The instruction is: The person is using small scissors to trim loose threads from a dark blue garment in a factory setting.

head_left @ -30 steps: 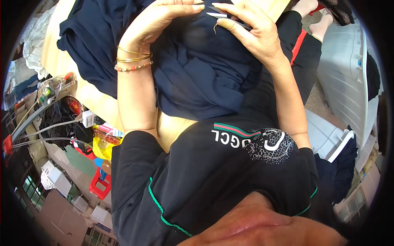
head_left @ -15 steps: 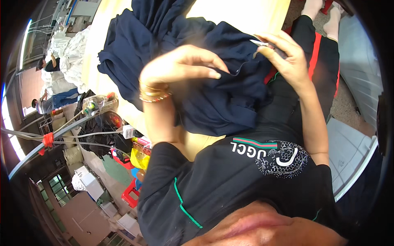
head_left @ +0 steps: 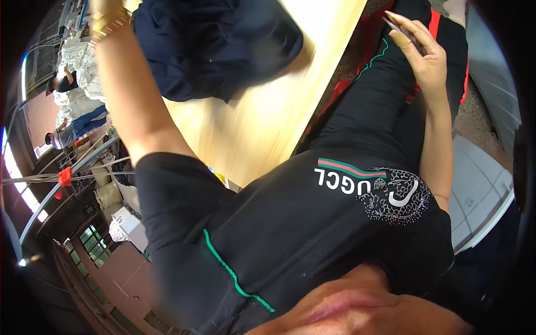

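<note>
1. Navy cloth [head_left: 215, 50] lies bunched on the pale table [head_left: 251, 134].
2. My left arm [head_left: 131, 89] stretches forward beside it; the upper edge crops the left hand [head_left: 106, 5], whose grip I cannot tell.
3. I have the right hand [head_left: 429, 58] well apart, thumb and fingers around a slim dark tool [head_left: 407, 33].

A pale wooden table [head_left: 262, 128] is brightly lit. To the left of the table, a long white strip of light [head_left: 15, 170] is seen, and a greenish, barred window [head_left: 92, 244] is seen near a brown wall [head_left: 128, 271]. To the table's right, speckled floor [head_left: 474, 109] is exposed.
</note>
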Motion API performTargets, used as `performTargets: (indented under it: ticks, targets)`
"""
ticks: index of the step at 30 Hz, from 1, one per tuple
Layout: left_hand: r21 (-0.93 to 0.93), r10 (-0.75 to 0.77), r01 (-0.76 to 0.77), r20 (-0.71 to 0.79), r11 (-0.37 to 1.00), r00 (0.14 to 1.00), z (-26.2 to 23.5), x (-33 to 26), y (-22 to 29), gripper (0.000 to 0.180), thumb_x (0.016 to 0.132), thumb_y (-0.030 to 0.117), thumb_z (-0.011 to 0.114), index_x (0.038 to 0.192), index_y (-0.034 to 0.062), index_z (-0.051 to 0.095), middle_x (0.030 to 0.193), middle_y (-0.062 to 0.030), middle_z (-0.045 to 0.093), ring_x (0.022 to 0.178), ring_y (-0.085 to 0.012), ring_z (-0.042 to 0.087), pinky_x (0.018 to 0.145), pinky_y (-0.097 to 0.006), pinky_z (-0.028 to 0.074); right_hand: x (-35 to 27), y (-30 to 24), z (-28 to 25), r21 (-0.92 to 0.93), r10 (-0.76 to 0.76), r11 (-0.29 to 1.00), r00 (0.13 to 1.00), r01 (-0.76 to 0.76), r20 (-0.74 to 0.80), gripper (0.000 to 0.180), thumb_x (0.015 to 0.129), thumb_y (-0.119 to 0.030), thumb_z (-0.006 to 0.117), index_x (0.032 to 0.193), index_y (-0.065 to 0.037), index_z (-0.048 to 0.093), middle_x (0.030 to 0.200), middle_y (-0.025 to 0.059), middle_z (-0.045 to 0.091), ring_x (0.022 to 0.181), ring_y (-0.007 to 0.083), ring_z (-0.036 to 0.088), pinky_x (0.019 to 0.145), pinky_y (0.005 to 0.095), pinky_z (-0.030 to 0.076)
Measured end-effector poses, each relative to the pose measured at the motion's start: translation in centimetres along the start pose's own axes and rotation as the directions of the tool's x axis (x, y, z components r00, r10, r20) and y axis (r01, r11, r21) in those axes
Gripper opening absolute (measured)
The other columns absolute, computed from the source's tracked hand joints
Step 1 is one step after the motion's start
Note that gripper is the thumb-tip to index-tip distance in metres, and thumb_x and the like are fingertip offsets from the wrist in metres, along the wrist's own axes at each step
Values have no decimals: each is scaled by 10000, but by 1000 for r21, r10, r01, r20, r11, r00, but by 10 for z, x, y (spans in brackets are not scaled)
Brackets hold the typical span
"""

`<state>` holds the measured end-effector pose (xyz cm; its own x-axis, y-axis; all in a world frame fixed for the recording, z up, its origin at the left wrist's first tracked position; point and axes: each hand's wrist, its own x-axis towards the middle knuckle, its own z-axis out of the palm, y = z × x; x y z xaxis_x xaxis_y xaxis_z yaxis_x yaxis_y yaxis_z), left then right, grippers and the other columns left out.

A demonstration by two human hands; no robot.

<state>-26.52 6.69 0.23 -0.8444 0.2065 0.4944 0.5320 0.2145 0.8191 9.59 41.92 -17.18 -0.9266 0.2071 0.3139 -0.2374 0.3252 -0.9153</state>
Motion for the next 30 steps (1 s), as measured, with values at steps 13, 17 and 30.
performTargets:
  ticks: [13,17,30]
  targets:
    - [548,-225,-106,502,830,835,65,-288,73,316,818,194,731,1087,46,658,1211,-141,612,1078,-326,607,924,-400,471,1,-15,39,92,79,992,991,-89,107,415,807,-121,763,1208,-94,657,814,-38,507,702,51,457,647,202,397]
    - [620,-252,-112,468,777,847,60,-296,100,422,777,131,758,1162,45,611,1222,-127,581,1059,-301,602,879,-371,490,1,-21,48,108,71,990,986,-88,153,542,768,-140,800,1277,-133,615,719,-54,437,653,43,434,593,208,378]
    - [-146,-100,129,196,981,976,3,-276,171,172,778,-22,572,927,-101,607,875,-147,617,782,-178,579,718,-250,456,15,-31,42,285,-4,954,949,-90,315,128,879,-58,677,994,-10,649,851,-6,629,779,50,558,725,210,437]
